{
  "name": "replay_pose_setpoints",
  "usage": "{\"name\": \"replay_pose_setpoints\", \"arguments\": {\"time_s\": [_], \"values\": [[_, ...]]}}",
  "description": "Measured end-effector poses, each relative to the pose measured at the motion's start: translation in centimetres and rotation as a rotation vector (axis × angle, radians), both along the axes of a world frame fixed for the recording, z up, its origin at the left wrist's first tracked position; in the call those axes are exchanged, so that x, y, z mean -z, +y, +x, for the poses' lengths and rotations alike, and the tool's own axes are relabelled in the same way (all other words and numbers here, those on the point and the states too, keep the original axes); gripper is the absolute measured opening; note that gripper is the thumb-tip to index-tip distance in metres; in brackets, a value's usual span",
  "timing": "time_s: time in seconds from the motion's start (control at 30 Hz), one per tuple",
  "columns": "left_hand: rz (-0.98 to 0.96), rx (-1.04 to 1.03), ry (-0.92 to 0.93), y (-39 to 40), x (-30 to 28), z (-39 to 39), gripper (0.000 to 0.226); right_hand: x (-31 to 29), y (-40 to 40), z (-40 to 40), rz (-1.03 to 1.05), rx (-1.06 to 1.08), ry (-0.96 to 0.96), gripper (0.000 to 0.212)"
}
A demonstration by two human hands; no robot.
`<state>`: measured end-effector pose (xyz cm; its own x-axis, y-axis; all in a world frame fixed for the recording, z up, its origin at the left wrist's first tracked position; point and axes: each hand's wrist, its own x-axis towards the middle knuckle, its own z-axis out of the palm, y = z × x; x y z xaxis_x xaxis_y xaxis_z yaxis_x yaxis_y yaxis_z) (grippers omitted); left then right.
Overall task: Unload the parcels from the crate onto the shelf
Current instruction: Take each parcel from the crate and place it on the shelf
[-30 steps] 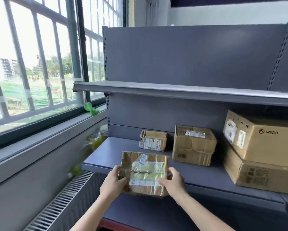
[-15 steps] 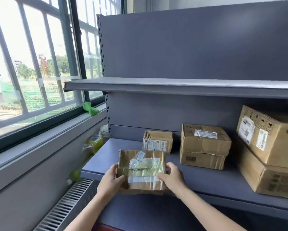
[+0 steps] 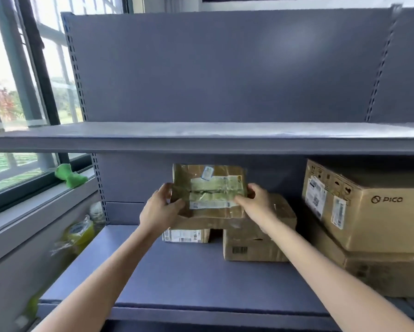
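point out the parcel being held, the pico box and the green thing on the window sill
held parcel (image 3: 209,188), head view, on the taped label across its front face
pico box (image 3: 369,207), head view, on its printed front face
green thing (image 3: 70,177), head view, on its middle, on the sill

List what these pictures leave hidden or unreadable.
- Small box, head view: mostly hidden behind the held parcel and left hand.
- Whether the parcel touches the boxes below: unclear.
- Crate: out of frame.
- Labels on the Pico box: too small to read.
- Yellow-green thing by the shelf: blurred.
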<state>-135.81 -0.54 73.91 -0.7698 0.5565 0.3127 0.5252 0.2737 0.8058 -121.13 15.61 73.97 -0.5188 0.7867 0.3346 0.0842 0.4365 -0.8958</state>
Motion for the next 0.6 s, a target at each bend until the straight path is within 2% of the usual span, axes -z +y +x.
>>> {"name": "replay_pose_setpoints", "arguments": {"time_s": [0.07, 0.2, 0.43, 0.53, 0.6], "values": [[0.012, 0.035, 0.017, 2.5, -0.9, 0.2, 0.045, -0.7, 2.1, 0.8, 0.022, 0.074, -0.007, 0.020], [0.034, 0.113, 0.037, 6.7, -1.4, 0.5, 0.055, -1.5, 5.3, 2.1, 0.052, 0.191, -0.052, 0.043], [0.044, 0.227, -0.027, 12.3, -2.0, 0.2, 0.060, -2.3, 9.2, 3.2, 0.027, 0.287, -0.033, 0.057], [0.037, 0.243, -0.067, 14.3, -2.0, 0.0, 0.060, -2.8, 10.5, 3.3, 0.013, 0.315, -0.054, 0.052], [0.015, 0.262, -0.065, 15.4, -1.9, -0.2, 0.051, -2.8, 11.2, 3.3, 0.002, 0.321, -0.051, 0.036]]}}
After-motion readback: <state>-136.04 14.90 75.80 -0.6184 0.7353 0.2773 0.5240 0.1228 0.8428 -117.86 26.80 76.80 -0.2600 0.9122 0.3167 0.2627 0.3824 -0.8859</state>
